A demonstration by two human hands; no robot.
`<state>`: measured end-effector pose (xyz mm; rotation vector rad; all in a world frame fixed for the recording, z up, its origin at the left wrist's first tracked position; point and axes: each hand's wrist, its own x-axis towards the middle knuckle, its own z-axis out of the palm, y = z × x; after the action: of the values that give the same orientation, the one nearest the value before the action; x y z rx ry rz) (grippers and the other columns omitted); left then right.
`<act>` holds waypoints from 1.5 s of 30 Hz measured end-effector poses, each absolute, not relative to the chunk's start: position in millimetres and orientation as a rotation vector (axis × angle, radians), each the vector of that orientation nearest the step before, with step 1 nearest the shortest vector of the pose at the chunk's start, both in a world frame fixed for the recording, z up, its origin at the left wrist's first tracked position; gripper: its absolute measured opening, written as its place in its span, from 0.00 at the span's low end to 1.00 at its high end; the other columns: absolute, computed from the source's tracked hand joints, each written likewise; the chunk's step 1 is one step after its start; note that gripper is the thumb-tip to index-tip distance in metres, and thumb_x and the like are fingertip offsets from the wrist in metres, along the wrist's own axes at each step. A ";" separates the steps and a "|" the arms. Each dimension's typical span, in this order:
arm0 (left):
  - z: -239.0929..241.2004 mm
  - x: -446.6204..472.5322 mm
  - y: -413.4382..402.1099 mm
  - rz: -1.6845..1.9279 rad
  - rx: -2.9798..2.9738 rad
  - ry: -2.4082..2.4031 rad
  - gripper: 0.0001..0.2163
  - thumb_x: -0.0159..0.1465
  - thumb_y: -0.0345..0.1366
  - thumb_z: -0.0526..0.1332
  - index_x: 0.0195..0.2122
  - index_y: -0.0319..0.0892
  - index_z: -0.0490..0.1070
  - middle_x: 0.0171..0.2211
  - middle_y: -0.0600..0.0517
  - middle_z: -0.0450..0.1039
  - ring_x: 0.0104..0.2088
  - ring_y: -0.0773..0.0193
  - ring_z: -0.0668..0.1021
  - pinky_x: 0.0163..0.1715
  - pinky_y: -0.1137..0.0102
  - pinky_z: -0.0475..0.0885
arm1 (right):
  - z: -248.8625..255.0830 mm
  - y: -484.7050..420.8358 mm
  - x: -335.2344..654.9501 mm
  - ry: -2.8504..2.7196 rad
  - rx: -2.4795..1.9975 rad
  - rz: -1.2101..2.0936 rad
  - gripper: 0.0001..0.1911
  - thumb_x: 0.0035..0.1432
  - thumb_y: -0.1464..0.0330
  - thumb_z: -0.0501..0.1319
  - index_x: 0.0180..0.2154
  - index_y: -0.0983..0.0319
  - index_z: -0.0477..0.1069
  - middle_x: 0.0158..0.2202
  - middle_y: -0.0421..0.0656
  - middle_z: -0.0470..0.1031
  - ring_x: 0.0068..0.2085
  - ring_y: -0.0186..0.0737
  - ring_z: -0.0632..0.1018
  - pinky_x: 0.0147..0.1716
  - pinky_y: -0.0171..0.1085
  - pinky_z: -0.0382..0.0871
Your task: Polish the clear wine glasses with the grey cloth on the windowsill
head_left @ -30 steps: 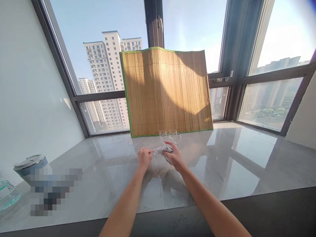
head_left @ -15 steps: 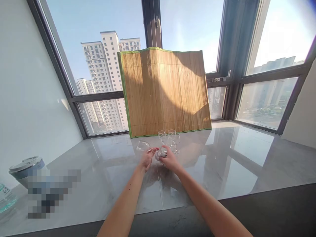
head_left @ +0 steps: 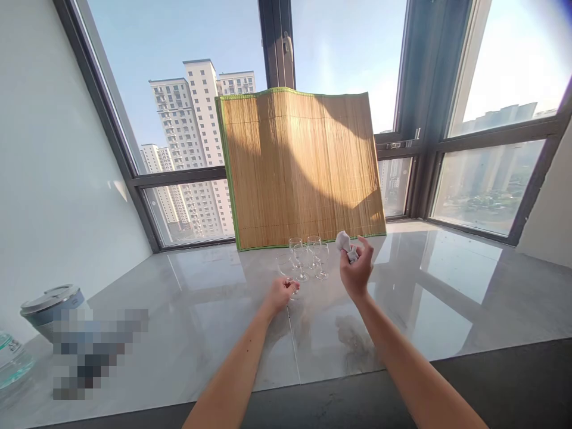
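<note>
My left hand (head_left: 281, 294) closes on the stem of a clear wine glass (head_left: 284, 264), which stands nearly upright, its bowl up and its foot by my fingers. Just behind and to the right, several more stemmed wine glasses (head_left: 302, 257) stand upright close together. Off to their right, my right hand (head_left: 356, 268) is raised above the counter and grips a crumpled white cloth (head_left: 344, 241); part of the cloth sticks up past the thumb.
A bamboo mat (head_left: 304, 173) with green edging leans against the window behind the glasses. On the left of the grey glossy counter (head_left: 201, 333) are a lidded cup (head_left: 53, 304), a clear bottle (head_left: 13, 360) and a blurred-out patch. The counter's front edge runs below my forearms.
The glass in my left hand has gone from lying tilted to nearly upright, shifted right. My right hand has moved away from its foot, up and right, with the cloth.
</note>
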<state>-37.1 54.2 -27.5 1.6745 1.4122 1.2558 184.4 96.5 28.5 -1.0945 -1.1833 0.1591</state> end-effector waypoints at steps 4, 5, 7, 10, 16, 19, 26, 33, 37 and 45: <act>-34.5 -34.0 53.5 1.150 1.778 1.495 0.19 0.57 0.51 0.60 0.23 0.38 0.72 0.20 0.55 0.65 0.23 0.69 0.66 0.25 0.71 0.59 | 3.3 140.1 219.5 -1.271 -1.390 0.108 0.28 0.56 0.67 0.55 0.58 0.60 0.56 0.42 0.48 0.75 0.37 0.45 0.76 0.35 0.37 0.62; -34.6 -33.2 52.4 1.127 1.818 1.497 0.18 0.57 0.50 0.60 0.21 0.38 0.71 0.20 0.55 0.65 0.23 0.69 0.66 0.26 0.71 0.59 | -4.8 148.5 224.7 -1.265 -1.455 0.130 0.28 0.55 0.68 0.56 0.58 0.60 0.56 0.42 0.48 0.75 0.36 0.45 0.75 0.34 0.37 0.61; -33.5 -30.6 50.1 1.110 1.886 1.499 0.17 0.57 0.47 0.61 0.20 0.39 0.70 0.22 0.54 0.67 0.25 0.68 0.67 0.28 0.71 0.61 | -18.5 159.8 230.0 -1.258 -1.548 0.174 0.28 0.55 0.69 0.56 0.58 0.60 0.57 0.42 0.49 0.75 0.36 0.45 0.75 0.33 0.37 0.60; -30.3 -25.1 47.3 1.124 1.883 1.518 0.13 0.56 0.45 0.62 0.23 0.39 0.73 0.26 0.52 0.72 0.29 0.65 0.71 0.31 0.70 0.65 | -29.2 165.6 228.6 -1.353 -1.567 0.223 0.27 0.56 0.70 0.56 0.58 0.61 0.58 0.42 0.49 0.75 0.36 0.44 0.75 0.33 0.36 0.60; -29.1 -21.4 46.1 1.111 1.778 1.495 0.21 0.52 0.43 0.67 0.46 0.41 0.74 0.34 0.50 0.77 0.33 0.63 0.76 0.37 0.68 0.71 | -31.6 165.3 222.6 -1.477 -1.559 0.266 0.27 0.56 0.69 0.56 0.58 0.62 0.59 0.40 0.49 0.75 0.36 0.44 0.76 0.32 0.36 0.61; -31.1 -22.9 46.7 1.152 1.783 1.450 0.22 0.54 0.41 0.67 0.50 0.41 0.73 0.41 0.46 0.77 0.40 0.59 0.78 0.45 0.65 0.71 | -32.7 166.7 223.3 -1.516 -1.558 0.265 0.26 0.55 0.70 0.56 0.57 0.62 0.61 0.37 0.49 0.76 0.36 0.45 0.76 0.33 0.37 0.62; -24.5 -23.0 41.2 1.120 2.113 1.580 0.08 0.59 0.38 0.60 0.30 0.44 0.77 0.42 0.48 0.76 0.46 0.57 0.75 0.52 0.61 0.67 | -33.8 169.1 224.6 -1.514 -1.571 0.291 0.25 0.55 0.70 0.57 0.56 0.62 0.62 0.36 0.49 0.77 0.36 0.46 0.77 0.35 0.37 0.63; -22.2 -20.7 36.4 0.835 2.341 1.470 0.17 0.57 0.41 0.63 0.48 0.50 0.76 0.56 0.47 0.69 0.56 0.51 0.70 0.59 0.55 0.60 | -35.2 170.6 225.3 -1.526 -1.580 0.299 0.26 0.54 0.72 0.56 0.56 0.61 0.62 0.37 0.49 0.77 0.37 0.46 0.77 0.35 0.38 0.63; -19.6 -19.5 34.5 0.736 2.378 1.467 0.20 0.59 0.43 0.62 0.53 0.50 0.73 0.57 0.46 0.68 0.58 0.51 0.68 0.61 0.53 0.55 | -36.7 172.2 226.1 -1.530 -1.585 0.310 0.26 0.54 0.71 0.56 0.56 0.62 0.61 0.37 0.49 0.77 0.38 0.47 0.77 0.36 0.38 0.63; -9.7 -8.5 29.3 0.546 2.395 1.587 0.21 0.63 0.46 0.55 0.57 0.51 0.69 0.60 0.49 0.65 0.61 0.55 0.65 0.64 0.54 0.49 | -34.7 169.2 226.2 -1.544 -1.586 0.348 0.26 0.56 0.69 0.56 0.57 0.61 0.60 0.39 0.50 0.77 0.41 0.48 0.77 0.38 0.38 0.65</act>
<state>-8.5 29.3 -9.7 2.3951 1.5873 0.5459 226.2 169.2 -34.7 -1.5855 -1.5442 0.3483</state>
